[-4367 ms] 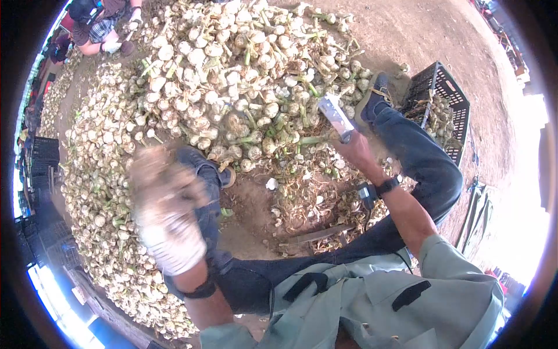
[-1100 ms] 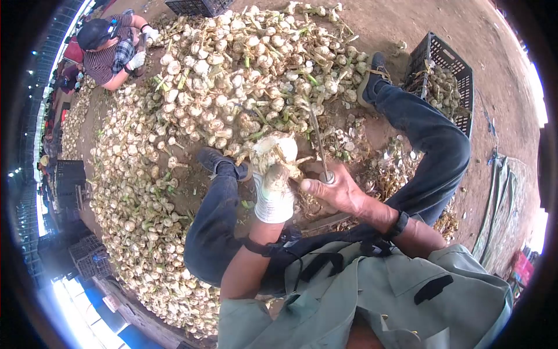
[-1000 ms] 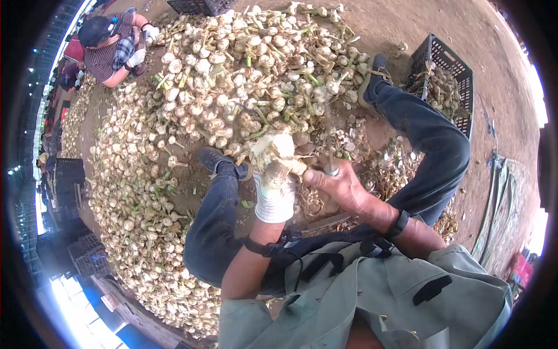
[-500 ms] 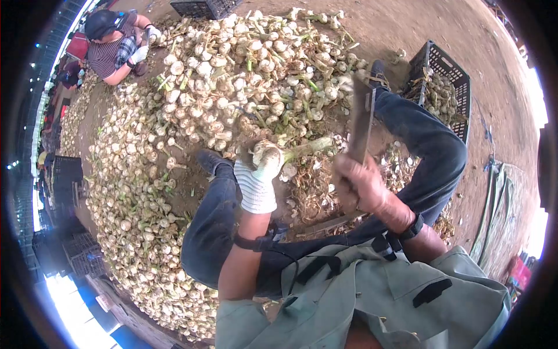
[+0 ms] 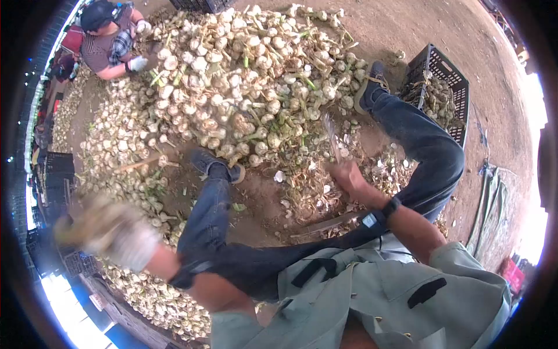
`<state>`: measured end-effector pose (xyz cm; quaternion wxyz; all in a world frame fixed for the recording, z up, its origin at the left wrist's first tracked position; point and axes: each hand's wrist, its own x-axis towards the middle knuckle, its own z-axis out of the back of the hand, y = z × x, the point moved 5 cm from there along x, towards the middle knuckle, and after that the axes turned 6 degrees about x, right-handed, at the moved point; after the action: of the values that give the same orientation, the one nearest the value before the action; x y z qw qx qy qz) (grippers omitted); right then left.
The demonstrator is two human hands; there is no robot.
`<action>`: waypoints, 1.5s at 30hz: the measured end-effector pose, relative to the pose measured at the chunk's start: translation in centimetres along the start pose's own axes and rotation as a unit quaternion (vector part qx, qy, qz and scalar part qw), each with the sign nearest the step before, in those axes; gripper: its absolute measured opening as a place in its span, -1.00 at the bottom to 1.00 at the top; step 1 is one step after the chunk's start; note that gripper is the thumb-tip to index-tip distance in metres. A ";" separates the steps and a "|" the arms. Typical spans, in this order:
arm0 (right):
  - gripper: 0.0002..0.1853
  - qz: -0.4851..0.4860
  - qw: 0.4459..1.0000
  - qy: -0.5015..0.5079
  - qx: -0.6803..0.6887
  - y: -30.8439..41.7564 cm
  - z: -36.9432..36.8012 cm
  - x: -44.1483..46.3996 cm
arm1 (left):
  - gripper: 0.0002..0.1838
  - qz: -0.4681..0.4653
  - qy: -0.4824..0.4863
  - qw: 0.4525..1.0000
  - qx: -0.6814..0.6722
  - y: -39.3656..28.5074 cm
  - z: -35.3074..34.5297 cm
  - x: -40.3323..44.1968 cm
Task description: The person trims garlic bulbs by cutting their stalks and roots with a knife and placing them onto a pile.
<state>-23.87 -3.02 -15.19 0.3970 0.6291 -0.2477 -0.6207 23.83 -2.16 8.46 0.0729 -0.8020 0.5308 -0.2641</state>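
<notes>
My left hand [image 5: 110, 232], in a white glove, is out at the far left over the garlic heap [image 5: 133, 198]. Motion smears its fingers, so I cannot make out what they hold, if anything. My right hand [image 5: 347, 177] is bare and closed around the handle of a knife [image 5: 332, 136], whose blade points up and away from me, above the trimmings [image 5: 308, 198] between my legs. A big pile of garlic bulbs with stalks [image 5: 250, 75] lies beyond my feet.
A black crate [image 5: 459, 87] holding garlic stands beyond my right knee. Another black crate [image 5: 203, 4] is at the top edge. A co-worker [image 5: 107, 38] with white gloves sits at the upper left. A wooden strip [image 5: 328, 224] lies between my legs; a green cloth [image 5: 491, 203] is at the right.
My left hand has swung from the middle to the far left and is blurred. My right hand has lowered slightly with the knife, and the stalked garlic bulb is gone from the middle.
</notes>
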 end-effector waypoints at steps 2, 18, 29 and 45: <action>-0.53 -0.010 0.998 -0.069 0.001 1.2 0.8 3.4 | -0.39 -0.129 -0.147 0.980 -0.045 -1.2 -5.2 -1.1; -0.61 -0.051 0.969 -0.233 0.057 -1.1 -2.5 22.9 | -0.45 0.081 -0.135 0.980 0.119 8.8 -2.2 0.2; -0.68 0.086 0.984 0.078 0.132 10.7 -4.1 -1.2 | -0.65 0.342 -0.182 0.850 0.357 26.1 -1.7 -5.1; -0.70 0.331 0.902 0.051 -0.273 16.1 -1.5 -10.3 | -0.46 0.077 0.334 0.671 0.658 24.6 -6.1 -7.8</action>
<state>-20.60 -3.46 3.67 0.7478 0.4083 -0.2419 -0.4643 -1.57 -4.67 1.18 0.4196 -0.3611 0.2682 -0.7884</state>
